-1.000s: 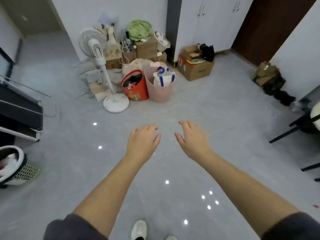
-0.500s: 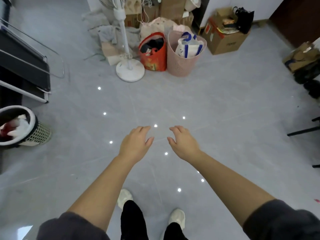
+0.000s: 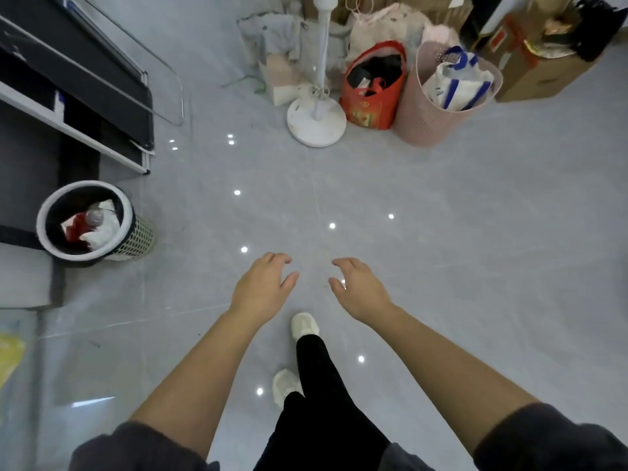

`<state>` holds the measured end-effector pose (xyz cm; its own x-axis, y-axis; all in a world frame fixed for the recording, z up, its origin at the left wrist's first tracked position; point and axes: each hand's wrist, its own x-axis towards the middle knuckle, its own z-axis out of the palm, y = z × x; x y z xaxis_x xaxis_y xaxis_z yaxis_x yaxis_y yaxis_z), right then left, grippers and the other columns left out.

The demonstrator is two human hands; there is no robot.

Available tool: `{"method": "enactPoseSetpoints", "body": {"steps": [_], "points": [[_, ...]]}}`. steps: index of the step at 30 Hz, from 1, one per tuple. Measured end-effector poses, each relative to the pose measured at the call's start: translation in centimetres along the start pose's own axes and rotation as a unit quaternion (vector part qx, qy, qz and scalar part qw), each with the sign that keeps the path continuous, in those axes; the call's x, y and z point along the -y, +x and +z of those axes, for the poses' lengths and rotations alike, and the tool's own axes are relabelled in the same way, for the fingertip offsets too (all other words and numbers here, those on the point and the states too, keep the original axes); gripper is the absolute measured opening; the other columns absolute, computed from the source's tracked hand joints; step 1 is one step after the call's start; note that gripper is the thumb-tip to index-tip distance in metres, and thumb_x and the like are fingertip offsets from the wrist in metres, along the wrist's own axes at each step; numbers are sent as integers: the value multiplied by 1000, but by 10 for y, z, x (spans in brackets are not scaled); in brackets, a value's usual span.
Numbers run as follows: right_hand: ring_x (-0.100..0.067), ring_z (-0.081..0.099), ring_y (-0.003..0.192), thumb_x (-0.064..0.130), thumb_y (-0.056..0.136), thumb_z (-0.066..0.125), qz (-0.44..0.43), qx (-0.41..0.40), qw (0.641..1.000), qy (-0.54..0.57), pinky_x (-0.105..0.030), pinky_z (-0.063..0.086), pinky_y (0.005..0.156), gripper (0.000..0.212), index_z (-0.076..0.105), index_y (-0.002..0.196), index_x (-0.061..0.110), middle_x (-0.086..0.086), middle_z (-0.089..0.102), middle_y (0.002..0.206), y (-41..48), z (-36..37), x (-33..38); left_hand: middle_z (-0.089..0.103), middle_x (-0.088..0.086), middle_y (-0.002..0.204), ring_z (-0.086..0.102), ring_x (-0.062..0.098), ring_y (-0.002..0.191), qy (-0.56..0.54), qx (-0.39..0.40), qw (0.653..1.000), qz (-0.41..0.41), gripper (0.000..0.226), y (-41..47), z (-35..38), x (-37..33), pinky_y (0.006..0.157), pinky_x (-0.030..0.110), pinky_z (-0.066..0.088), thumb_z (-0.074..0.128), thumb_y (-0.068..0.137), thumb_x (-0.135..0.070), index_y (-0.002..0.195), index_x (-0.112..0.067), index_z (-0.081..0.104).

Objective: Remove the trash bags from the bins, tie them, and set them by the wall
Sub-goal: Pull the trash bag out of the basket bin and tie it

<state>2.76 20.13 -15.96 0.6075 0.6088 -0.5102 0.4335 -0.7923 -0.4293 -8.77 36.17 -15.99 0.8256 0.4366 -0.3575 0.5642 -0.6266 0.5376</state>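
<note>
No bag looks removed yet: left hand (image 3: 261,283) and right hand (image 3: 360,290) hover empty, fingers relaxed, well apart from the mesh bin (image 3: 139,236).

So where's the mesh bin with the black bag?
In the head view the mesh bin stands on the floor at the left, against the dark furniture, left of the left hand.
</note>
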Motion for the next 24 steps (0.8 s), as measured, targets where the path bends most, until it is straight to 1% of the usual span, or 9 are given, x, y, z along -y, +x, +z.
{"method": "enactPoseSetpoints", "body": {"steps": [4,7,10,13,15,18,22,24], "points": [[-23,35,135,28,98,42,-24,28,999,-7,-34,32,109,46,37,142,13,-5,40,147,56,5,40,51,0,132,49,18,120,-33,-15,998,-49,40,25,-21,41,95,36,44,47,95,-38,129,-16,51],[-23,35,135,28,98,42,-40,49,998,-23,-34,32,109,47,37,142,13,-5,39,147,92,10,72,52,0,131,50,18,119,-55,-23,995,-84,40,38,-38,75,95,38,45,48,95,-38,128,-16,52],[-24,36,135,29,98,42,-50,79,995,-47,-36,31,110,47,38,142,14,-5,40,147,124,18,113,53,0,129,51,18,116,-71,-37,991,-111,37,48,-60,116,93,35,45,49,95,-36,125,-15,54],[-25,41,131,31,97,42,-53,89,991,-85,-38,32,108,46,40,140,15,-5,43,145,158,33,154,54,-2,126,53,16,112,-95,-50,985,-136,35,57,-82,160,88,32,45,50,94,-37,123,-17,56],[-25,43,130,31,96,43,-46,93,990,-95,-39,33,109,46,41,140,15,-6,45,144,180,47,180,55,-3,124,54,15,111,-101,-48,983,-146,33,65,-96,192,86,31,45,51,94,-36,121,-18,57],[-26,42,131,31,96,42,-42,109,989,-92,-40,32,109,46,40,140,15,-6,44,144,211,72,223,56,-2,123,54,17,112,-99,-43,981,-161,32,73,-115,241,88,32,45,52,93,-34,119,-17,59],[-27,44,127,31,97,42,-62,134,986,-75,-41,36,106,46,40,140,16,-8,46,142,249,109,274,57,0,123,54,18,110,-85,-48,976,-197,30,86,-134,302,86,33,44,53,93,-33,118,-17,59],[-28,44,126,31,97,42,-81,151,982,-78,-41,36,105,46,40,140,16,-9,47,141,278,136,295,57,0,124,55,19,109,-84,-63,970,-217,30,99,-137,339,86,33,43,53,93,-33,118,-17,59]]}}
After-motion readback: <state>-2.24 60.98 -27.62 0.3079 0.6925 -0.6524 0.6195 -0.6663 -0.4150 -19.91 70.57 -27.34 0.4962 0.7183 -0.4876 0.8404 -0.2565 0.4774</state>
